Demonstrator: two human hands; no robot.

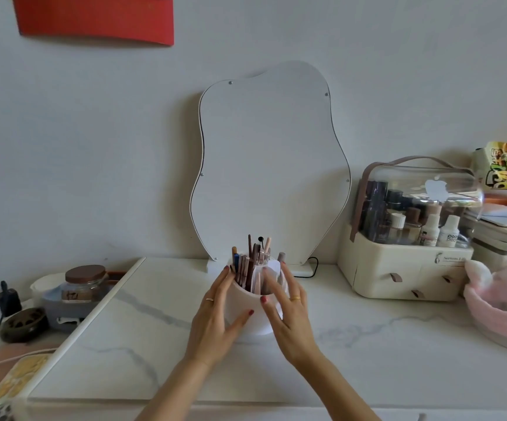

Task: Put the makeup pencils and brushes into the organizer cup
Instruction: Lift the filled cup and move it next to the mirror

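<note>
The person's left hand point(215, 317) and right hand point(288, 314) flank the white organizer cup point(247, 311) on the marble-patterned tabletop point(367, 360), fingers spread wide and flat against its smooth rounded wall, clamped on nothing, probably to steady or shift it. The slim makeup pencils and brushes point(250, 262) already stand upright inside, tips above the rim, in front of the wavy-edged mirror point(270, 153).
</note>
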